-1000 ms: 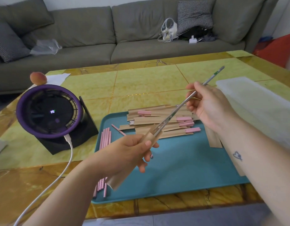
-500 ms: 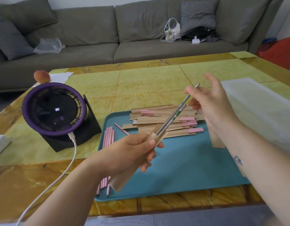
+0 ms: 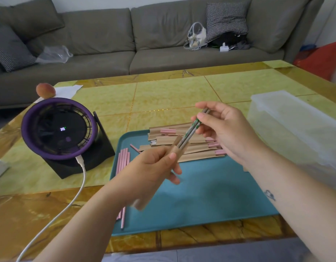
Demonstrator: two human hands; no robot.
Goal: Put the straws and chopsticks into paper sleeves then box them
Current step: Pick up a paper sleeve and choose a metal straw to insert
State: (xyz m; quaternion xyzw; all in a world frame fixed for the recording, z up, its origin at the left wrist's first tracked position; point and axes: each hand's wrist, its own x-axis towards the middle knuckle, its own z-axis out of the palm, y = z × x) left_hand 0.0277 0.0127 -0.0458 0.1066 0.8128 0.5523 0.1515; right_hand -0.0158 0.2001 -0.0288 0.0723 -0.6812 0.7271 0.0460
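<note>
Over tray, chopsticks in right hand

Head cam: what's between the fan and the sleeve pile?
Head view: loose pink straws in a row at the left of the tray, plus one stray straw nearer the pile. The fan stands off the tray.

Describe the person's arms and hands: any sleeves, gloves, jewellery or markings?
The left hand and right hand wear no gloves, rings or watch. No sleeve shows on either arm. The right forearm carries one small dark tattoo, partway up from the wrist.
</note>
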